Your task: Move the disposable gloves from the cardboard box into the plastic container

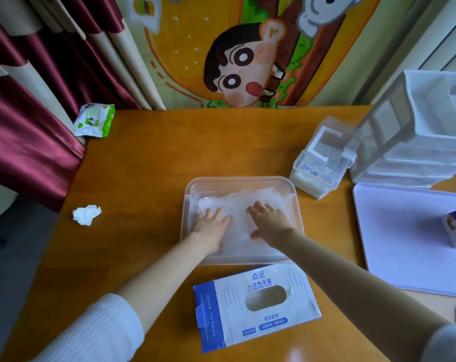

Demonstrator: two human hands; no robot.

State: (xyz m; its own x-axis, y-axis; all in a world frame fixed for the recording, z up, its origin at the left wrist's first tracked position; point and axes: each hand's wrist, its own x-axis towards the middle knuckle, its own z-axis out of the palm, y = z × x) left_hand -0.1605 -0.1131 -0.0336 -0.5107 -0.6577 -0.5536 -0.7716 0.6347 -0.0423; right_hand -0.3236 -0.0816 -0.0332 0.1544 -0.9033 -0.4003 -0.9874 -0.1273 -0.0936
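Head view shows both forearms reaching forward into the plastic container at the middle of the table. The left hand lies flat, palm down, with straight, spread fingers pressing on the disposable gloves. The right hand is also flat on them, fingers straight and thumb out to the side. Neither hand grasps anything. The gloves lie as a clear pile inside the container. The cardboard box lies just beside the container's near rim, its oval opening facing up. Left of the container bare wood runs to a crumpled tissue near the table edge. On the right, a white lid and a stack of small clear boxes stand near.
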